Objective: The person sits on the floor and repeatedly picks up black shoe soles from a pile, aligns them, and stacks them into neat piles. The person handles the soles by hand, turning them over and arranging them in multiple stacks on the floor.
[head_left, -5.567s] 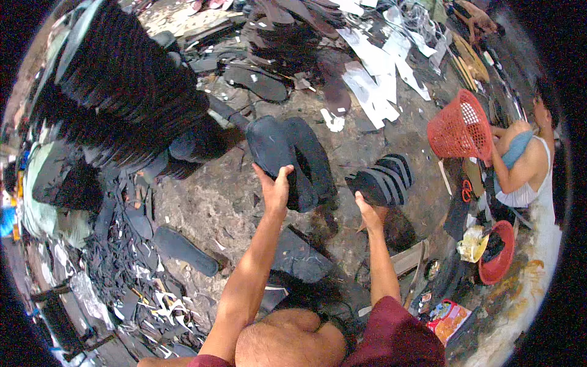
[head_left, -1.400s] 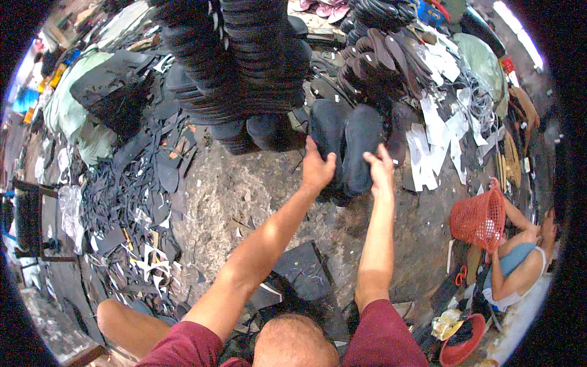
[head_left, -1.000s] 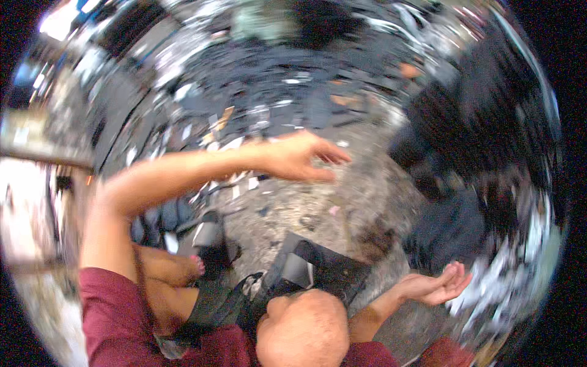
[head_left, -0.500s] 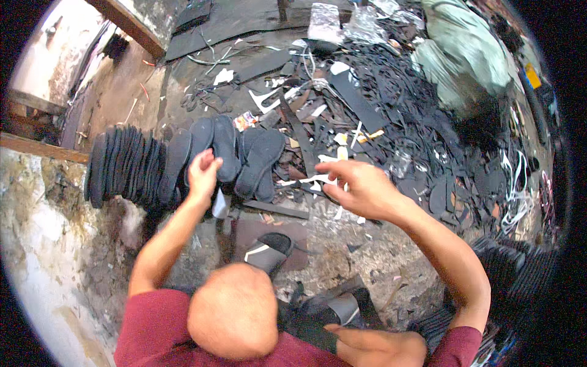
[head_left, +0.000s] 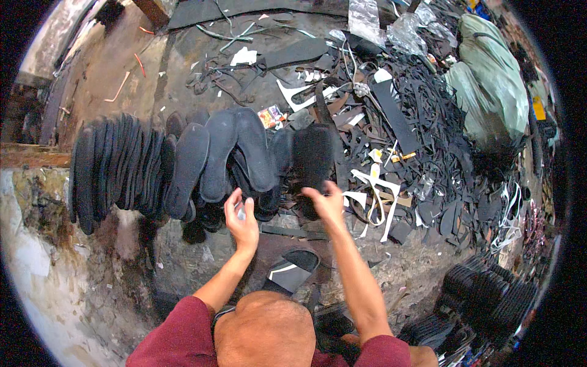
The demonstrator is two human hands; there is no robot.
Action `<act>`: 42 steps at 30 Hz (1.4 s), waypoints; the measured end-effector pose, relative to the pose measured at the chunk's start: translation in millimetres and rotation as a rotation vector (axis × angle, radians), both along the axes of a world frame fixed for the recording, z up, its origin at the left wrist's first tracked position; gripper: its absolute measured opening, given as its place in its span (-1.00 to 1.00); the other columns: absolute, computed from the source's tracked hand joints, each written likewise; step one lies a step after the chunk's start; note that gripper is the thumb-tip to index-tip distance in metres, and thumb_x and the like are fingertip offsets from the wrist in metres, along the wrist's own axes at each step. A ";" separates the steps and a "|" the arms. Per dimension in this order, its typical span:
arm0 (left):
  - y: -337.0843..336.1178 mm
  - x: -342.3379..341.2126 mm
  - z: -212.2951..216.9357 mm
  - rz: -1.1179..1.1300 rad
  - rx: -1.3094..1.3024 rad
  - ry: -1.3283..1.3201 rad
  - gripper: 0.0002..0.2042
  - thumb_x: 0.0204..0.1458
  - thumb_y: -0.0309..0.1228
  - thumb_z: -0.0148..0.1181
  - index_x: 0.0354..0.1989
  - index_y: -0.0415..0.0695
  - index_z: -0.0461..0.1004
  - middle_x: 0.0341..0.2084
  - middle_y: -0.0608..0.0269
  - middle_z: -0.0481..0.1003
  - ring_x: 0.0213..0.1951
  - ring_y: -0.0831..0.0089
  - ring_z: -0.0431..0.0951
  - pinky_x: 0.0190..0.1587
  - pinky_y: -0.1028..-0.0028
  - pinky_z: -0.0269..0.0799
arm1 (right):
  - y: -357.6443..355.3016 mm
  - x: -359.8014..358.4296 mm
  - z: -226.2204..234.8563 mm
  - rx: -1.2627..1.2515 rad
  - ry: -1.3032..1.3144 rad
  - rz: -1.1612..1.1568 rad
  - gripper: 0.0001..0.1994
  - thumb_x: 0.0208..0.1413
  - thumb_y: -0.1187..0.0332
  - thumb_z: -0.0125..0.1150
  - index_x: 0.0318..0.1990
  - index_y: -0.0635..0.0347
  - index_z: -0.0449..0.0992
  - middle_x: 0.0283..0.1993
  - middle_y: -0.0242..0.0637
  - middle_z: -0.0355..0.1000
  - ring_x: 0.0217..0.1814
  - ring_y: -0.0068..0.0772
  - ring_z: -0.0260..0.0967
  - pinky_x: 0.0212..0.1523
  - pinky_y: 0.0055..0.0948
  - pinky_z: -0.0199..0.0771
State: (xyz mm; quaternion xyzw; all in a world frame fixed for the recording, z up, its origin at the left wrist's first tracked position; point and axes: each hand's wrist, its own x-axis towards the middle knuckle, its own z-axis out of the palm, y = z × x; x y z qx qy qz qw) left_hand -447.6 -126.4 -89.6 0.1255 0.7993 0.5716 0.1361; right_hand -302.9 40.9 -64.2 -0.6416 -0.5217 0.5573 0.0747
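My right hand (head_left: 324, 205) grips the lower end of a black shoe sole (head_left: 313, 156), which stands upright and is blurred by motion. My left hand (head_left: 243, 223) is held with its fingers apart and nothing in them, just below the row of soles. Beside it, several dark soles (head_left: 221, 153) lean loosely against one another. Further left, more soles stand packed on edge in a long stack (head_left: 116, 171).
Black offcuts (head_left: 428, 140) are heaped to the right, with white cut scraps (head_left: 373, 189) along the near side. A pale green sack (head_left: 489, 85) lies behind them. More soles (head_left: 489, 293) stand stacked at the lower right. A slipper (head_left: 292, 272) is on my foot.
My right hand has come inward from the scraps and now holds a sole. My left hand has drawn off the soles and opened. The view has shifted.
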 end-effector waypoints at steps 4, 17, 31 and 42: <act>29.3 28.1 47.0 -0.753 0.024 0.227 -0.64 0.10 -0.47 0.30 0.09 -0.24 0.51 0.04 -0.04 0.53 0.09 0.02 0.51 0.20 0.22 0.39 | 25.9 147.3 -32.6 0.296 0.164 -0.056 -0.26 0.00 0.29 0.45 0.35 0.31 0.32 0.22 -0.06 0.49 0.22 -0.21 0.45 0.30 -0.28 0.34; 74.4 50.3 -20.5 -0.635 -0.317 0.554 -0.41 0.02 -0.40 0.30 0.30 -0.08 0.35 0.35 -0.09 0.21 0.33 -0.14 0.18 0.34 -0.05 0.07 | -11.5 182.4 36.0 0.590 -0.703 0.279 0.04 -0.17 0.15 0.48 0.53 -0.25 0.02 0.07 -0.13 0.43 0.05 0.03 0.47 0.05 -0.03 0.49; -34.2 22.0 17.2 -1.049 -0.186 -0.193 0.14 -0.41 -0.52 0.42 0.52 -0.03 -0.02 0.38 -0.10 0.16 0.38 -0.08 0.21 0.44 0.06 0.07 | -233.8 385.7 193.6 0.458 -0.331 -0.829 -0.11 -0.17 0.30 0.62 0.39 0.11 0.30 0.38 -0.16 0.32 0.41 -0.15 0.25 0.46 -0.13 0.15; 133.8 171.4 185.5 -2.190 -0.328 0.381 0.12 -0.40 -0.48 0.40 0.52 -0.18 -0.02 0.49 -0.04 0.04 0.43 0.06 0.19 0.38 0.21 0.18 | -343.6 659.3 142.8 0.436 -0.955 -1.524 -0.17 -0.16 0.21 0.53 0.35 0.17 0.36 0.31 0.14 0.37 0.34 0.04 0.36 0.33 -0.20 0.32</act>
